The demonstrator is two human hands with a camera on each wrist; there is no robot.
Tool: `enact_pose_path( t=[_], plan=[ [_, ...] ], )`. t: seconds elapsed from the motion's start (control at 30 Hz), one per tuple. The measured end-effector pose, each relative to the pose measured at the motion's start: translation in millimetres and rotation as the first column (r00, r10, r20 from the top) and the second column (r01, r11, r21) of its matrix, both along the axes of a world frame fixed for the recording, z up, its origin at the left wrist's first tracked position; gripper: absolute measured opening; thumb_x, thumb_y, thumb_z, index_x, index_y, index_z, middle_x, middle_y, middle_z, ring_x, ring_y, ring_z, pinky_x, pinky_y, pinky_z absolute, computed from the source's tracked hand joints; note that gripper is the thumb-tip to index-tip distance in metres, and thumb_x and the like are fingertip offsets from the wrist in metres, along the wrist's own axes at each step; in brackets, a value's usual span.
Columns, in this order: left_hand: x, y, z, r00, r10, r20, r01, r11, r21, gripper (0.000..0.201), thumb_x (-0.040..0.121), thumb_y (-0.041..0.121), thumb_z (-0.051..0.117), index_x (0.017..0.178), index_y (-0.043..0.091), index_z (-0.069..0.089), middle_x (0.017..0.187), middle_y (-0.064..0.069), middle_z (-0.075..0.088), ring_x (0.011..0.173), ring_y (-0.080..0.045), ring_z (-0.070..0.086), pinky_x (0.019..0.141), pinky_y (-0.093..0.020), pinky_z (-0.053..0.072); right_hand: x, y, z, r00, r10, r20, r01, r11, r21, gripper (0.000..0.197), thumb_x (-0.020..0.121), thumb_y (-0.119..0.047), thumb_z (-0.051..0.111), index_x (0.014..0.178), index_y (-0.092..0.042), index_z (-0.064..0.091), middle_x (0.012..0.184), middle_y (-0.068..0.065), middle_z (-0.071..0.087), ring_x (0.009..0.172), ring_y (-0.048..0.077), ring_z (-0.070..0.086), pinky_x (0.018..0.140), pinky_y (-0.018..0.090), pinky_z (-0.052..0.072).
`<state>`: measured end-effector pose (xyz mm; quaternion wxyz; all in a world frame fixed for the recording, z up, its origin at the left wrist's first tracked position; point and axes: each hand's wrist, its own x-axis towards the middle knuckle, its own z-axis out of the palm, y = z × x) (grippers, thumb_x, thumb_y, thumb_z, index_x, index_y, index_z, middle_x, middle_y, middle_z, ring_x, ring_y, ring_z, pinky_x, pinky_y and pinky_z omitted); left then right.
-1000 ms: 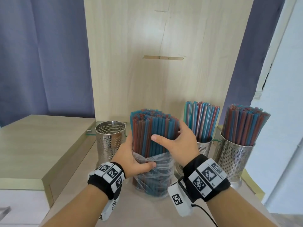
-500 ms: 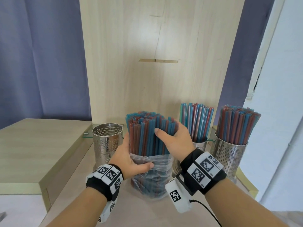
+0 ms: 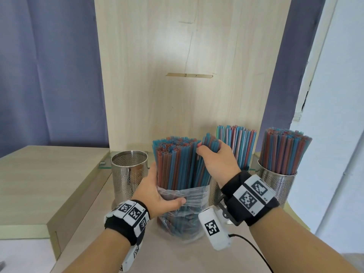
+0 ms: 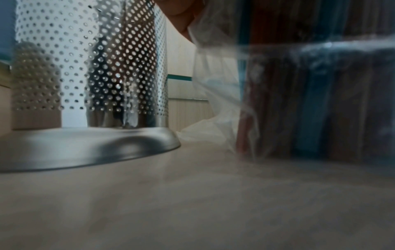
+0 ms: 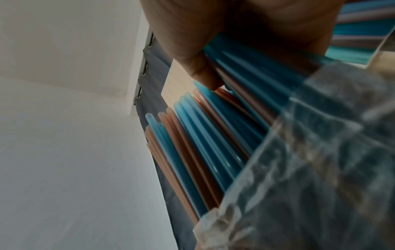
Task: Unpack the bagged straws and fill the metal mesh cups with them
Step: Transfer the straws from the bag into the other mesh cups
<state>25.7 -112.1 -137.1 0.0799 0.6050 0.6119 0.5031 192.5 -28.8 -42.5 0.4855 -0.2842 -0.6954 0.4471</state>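
Note:
A clear plastic bag (image 3: 183, 219) stands on the counter with a thick bundle of blue and red straws (image 3: 175, 162) sticking up out of it. My left hand (image 3: 157, 192) grips the bunched bag and the straws at its rim. My right hand (image 3: 214, 162) grips a small clump of straws (image 3: 210, 143) split off the bundle's right side and tilted rightward. An empty mesh cup (image 3: 129, 174) stands just left of the bag, also close in the left wrist view (image 4: 91, 67). Two mesh cups (image 3: 279, 186) filled with straws stand to the right.
A tall wooden panel (image 3: 187, 75) rises right behind the cups. A raised wooden block (image 3: 39, 184) borders the counter on the left. The counter (image 3: 177, 257) runs toward me. Blue curtains (image 3: 49, 75) hang at both sides.
My right hand has gone from resting against the bundle to closing round a clump at its right edge and pulling it away to the right. The left hand kept its hold on the bag.

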Motion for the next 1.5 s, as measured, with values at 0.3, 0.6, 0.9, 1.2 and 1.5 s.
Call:
enact_pose_path(
  t=[0.3,0.6,0.9,1.2,1.5],
  plan=[
    [0,0,1,1.000,0.014,-0.026,-0.014,0.999,-0.036,0.094,0.056,0.050,0.087,0.118,0.069,0.019,0.118,0.030,0.054,0.111,0.017,0.050,0.096,-0.013,0.041,-1,15,29,0.998,0.025,-0.056,-0.033,0.990,-0.139,0.017,0.084,-0.013,0.062,0.070,-0.018,0.055,0.068,0.004,0.043,0.069,0.020,0.047,0.069,0.033,0.042],
    [4,-4,5,0.999,0.002,-0.044,-0.003,0.999,-0.032,0.090,0.064,0.031,0.090,0.112,0.059,0.020,0.110,0.040,0.036,0.096,0.041,0.033,0.080,0.012,0.027,4,18,59,0.977,0.066,-0.204,-0.089,0.991,-0.103,0.024,0.094,-0.011,0.058,0.070,-0.014,0.054,0.054,-0.002,0.054,0.057,0.018,0.053,0.066,0.038,0.050],
    [3,-3,3,1.000,0.016,-0.020,-0.018,0.998,-0.066,0.102,0.061,0.043,0.088,0.108,0.079,0.005,0.105,0.028,0.053,0.090,0.006,0.060,0.098,-0.019,0.048,1,23,86,0.959,-0.099,-0.267,0.100,0.995,-0.007,0.012,0.090,-0.010,0.059,0.087,-0.012,0.048,0.065,0.002,0.044,0.050,0.014,0.047,0.053,0.030,0.046],
    [-1,3,-3,1.000,0.007,-0.011,-0.007,1.000,-0.014,0.093,0.060,0.049,0.084,0.126,0.060,0.020,0.117,0.025,0.058,0.110,0.010,0.056,0.096,-0.018,0.046,36,28,132,0.908,-0.152,-0.390,0.160,0.987,-0.010,0.004,0.087,-0.010,0.056,0.086,-0.010,0.052,0.065,0.000,0.047,0.050,0.012,0.049,0.054,0.028,0.047],
    [-2,5,-5,0.997,0.075,-0.036,-0.075,0.997,0.000,0.092,0.064,0.043,0.086,0.130,0.046,0.023,0.115,0.026,0.056,0.105,0.013,0.054,0.091,-0.012,0.042,80,6,90,0.968,-0.146,-0.204,0.185,0.964,0.190,0.018,0.087,-0.013,0.062,0.074,-0.019,0.050,0.061,0.001,0.050,0.053,0.016,0.050,0.057,0.032,0.047]
  ],
)
